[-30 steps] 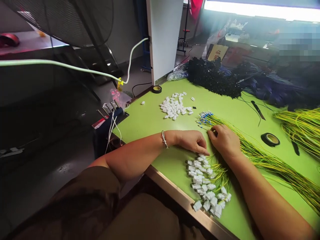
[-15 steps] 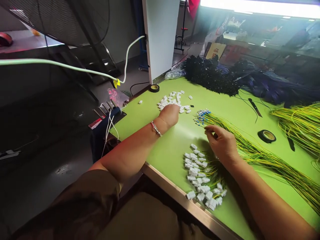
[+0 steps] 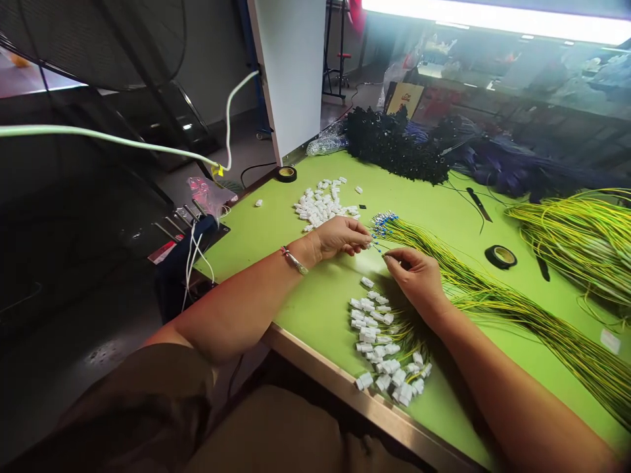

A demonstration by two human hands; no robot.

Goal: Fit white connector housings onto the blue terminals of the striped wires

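My left hand [image 3: 340,236] is closed in a pinch on a small white connector housing [image 3: 368,245], mostly hidden by the fingers. Just right of it, my right hand [image 3: 417,272] pinches a thin wire near its blue-and-silver terminal [image 3: 378,249], which points at the housing. Behind the fingertips lie the blue-tipped ends of a yellow-green wire bundle [image 3: 473,282]. A heap of loose white housings [image 3: 315,205] sits beyond my left hand. Closer to me, wires fitted with white connectors [image 3: 379,341] lie grouped near the table edge.
On the green table [image 3: 305,295] are a roll of black tape [image 3: 500,257], another tape roll [image 3: 286,174], a dark knife-like tool [image 3: 478,203] and a second wire bundle [image 3: 582,243]. Black connectors [image 3: 394,144] pile up at the back. A white cable [image 3: 123,138] hangs at left.
My left hand has come back from the heap of housings toward my right hand, now with a white housing in its fingers. My right hand still pinches a wire. The view has shifted slightly.
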